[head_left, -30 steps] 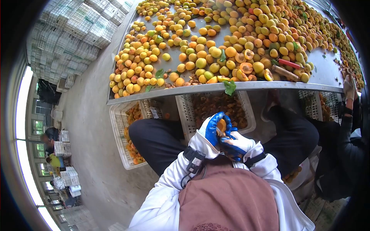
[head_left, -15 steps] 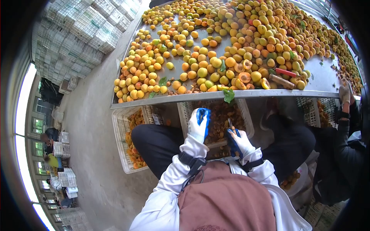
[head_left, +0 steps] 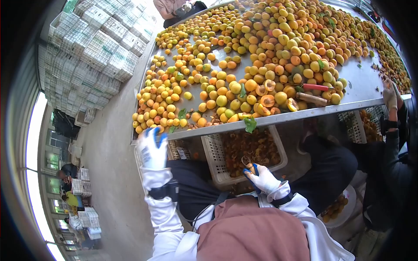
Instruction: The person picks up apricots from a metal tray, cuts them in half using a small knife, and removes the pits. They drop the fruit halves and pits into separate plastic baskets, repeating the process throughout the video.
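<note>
My left hand (head_left: 152, 148), in a white and blue glove, is raised at the near left edge of the metal table (head_left: 191, 132), beside the apricots (head_left: 167, 102). Its fingers are spread, and nothing shows in them. My right hand (head_left: 264, 179), gloved the same way, is closed round a small tool (head_left: 248, 163) with a looped metal end. It is over my lap, at the near rim of a white crate (head_left: 215, 163) holding dark orange pieces. Halved apricots (head_left: 267, 101) lie near the table edge, close to a red-handled tool (head_left: 315, 87) and a wooden handle (head_left: 311, 98).
Stacked white crates (head_left: 93, 41) stand at the left. A co-worker's gloved hand (head_left: 389, 98) touches the table edge at the right. Another person (head_left: 174, 8) is at the far side. A white basin (head_left: 344, 209) with fruit sits by my right leg.
My left hand has moved left and away from the crate, and its fingers have spread. My right hand has dropped slightly toward me with the tool. The view has shifted, showing a person across the table.
</note>
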Action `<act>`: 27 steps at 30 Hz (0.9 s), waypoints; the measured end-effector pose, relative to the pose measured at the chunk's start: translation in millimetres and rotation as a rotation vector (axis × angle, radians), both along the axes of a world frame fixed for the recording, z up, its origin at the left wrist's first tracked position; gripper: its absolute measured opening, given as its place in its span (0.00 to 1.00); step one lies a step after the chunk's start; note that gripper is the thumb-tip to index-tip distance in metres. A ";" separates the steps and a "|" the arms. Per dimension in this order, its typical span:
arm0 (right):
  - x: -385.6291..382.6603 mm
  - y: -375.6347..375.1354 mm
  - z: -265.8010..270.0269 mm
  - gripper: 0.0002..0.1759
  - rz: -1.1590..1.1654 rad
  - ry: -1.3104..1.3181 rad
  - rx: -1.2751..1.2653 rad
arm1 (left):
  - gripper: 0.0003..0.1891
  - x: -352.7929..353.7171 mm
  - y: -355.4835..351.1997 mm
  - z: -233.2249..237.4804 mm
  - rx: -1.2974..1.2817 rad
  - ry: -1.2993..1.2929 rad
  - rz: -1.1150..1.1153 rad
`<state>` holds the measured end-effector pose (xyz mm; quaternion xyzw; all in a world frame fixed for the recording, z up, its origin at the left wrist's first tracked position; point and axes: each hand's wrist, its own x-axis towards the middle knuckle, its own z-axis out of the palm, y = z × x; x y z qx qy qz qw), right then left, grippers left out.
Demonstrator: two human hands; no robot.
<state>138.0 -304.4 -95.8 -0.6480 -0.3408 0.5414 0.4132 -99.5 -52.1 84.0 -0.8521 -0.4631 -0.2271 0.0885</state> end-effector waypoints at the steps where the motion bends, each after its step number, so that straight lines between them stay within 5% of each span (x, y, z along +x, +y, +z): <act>1: -0.9 0.1 -2.0 0.22 0.003 -0.028 -0.010 | 0.15 43.3 -14.0 1.5 0.030 0.005 -0.102; 5: 2.3 -1.5 -6.0 0.23 -0.022 -0.077 0.003 | 0.25 178.8 -42.8 -25.1 0.042 0.162 -0.480; 10: 5.3 -7.9 -20.3 0.19 -0.111 -0.152 0.081 | 0.31 275.6 -62.0 -52.3 -0.217 0.495 -0.402; 14: 8.9 -8.8 -14.6 0.20 -0.135 -0.127 0.092 | 0.32 293.2 -62.9 -54.1 -0.427 0.491 -0.302; 19: 6.3 -6.4 -9.6 0.19 -0.121 -0.102 0.185 | 0.30 280.1 -49.2 -80.9 -0.379 0.330 -0.296; 22: 3.8 -6.2 -13.1 0.18 -0.101 -0.119 0.164 | 0.25 267.7 -45.0 -79.6 -0.455 0.026 -0.359; 25: 9.6 -5.0 2.7 0.23 -0.120 -0.020 0.008 | 0.18 249.0 -36.2 -77.7 -0.745 -0.652 -0.605; 26: 10.8 -3.6 6.3 0.23 -0.136 -0.030 -0.020 | 0.17 234.9 -40.8 -69.8 -1.179 -0.963 -0.565; 27: 11.3 -3.9 5.9 0.22 -0.150 -0.040 -0.048 | 0.18 222.9 -44.6 -56.0 -1.345 -1.114 -0.578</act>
